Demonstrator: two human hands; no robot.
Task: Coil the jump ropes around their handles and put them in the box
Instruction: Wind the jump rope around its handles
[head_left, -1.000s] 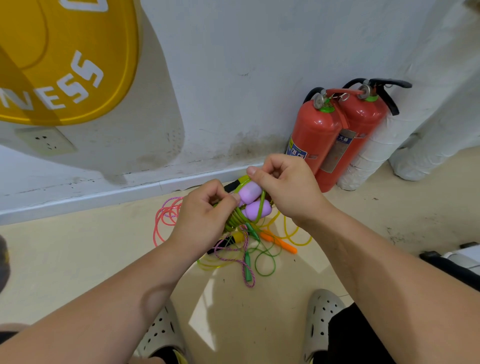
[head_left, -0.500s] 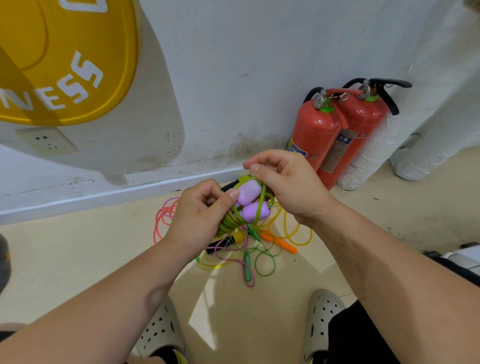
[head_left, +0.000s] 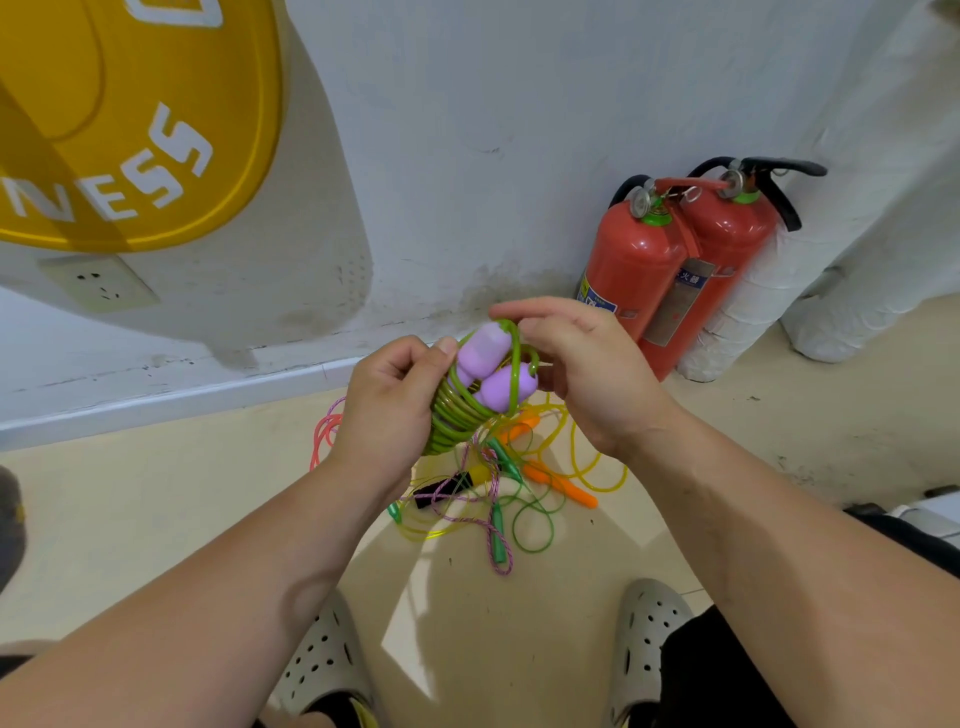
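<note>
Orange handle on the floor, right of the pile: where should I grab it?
Pinch the orange handle mid-shaft from above, across its width. It lies flat and slanting, with its lower-right tip clear of the pile. Its upper-left end runs in among yellow and green loops.

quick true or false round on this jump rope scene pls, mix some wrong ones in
1. The left hand grips the green rope coiled round the purple handles. True.
2. The right hand pinches a loop of the green rope. True.
3. The purple handles are lying loose. False: the left hand holds them up.
4. Two red fire extinguishers stand against the wall. True.
5. Every rope is coiled. False: a loose tangle of ropes lies on the floor.
</note>
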